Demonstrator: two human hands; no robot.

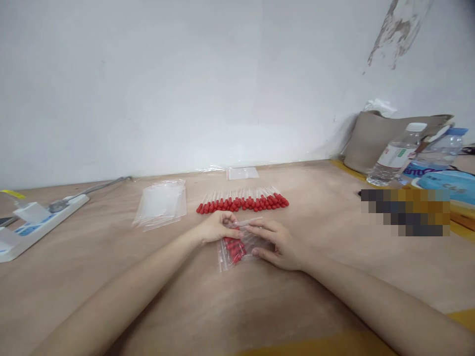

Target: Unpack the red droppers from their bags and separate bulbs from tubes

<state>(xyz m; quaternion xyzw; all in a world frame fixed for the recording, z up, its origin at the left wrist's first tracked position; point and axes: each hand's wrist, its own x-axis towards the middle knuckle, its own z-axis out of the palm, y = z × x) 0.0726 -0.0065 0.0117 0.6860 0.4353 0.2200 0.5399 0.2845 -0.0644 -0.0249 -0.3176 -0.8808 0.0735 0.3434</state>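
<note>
A clear plastic zip bag (pixel 248 256) lies on the table in front of me, with several red-tipped pieces inside it. My left hand (pixel 218 227) has its thumb and curled fingers closed on the bag's upper left part, near the red tips. From the right, my right hand (pixel 280 245) grips the other end, fingers over the top and thumb at the lower side. Just beyond both hands, many thin pale sticks with red tips (pixel 243 201) lie in a row, red ends toward me. What the pale ends inside the bag look like is blurred.
Flat clear bags (pixel 161 202) are stacked at left, and another bag (pixel 243 173) lies near the wall. A power strip (pixel 44 225) stands far left. At right are a water bottle (pixel 395 155), a second bottle (pixel 438 153), a grey bin (pixel 371 136) and a blue packet (pixel 447 187).
</note>
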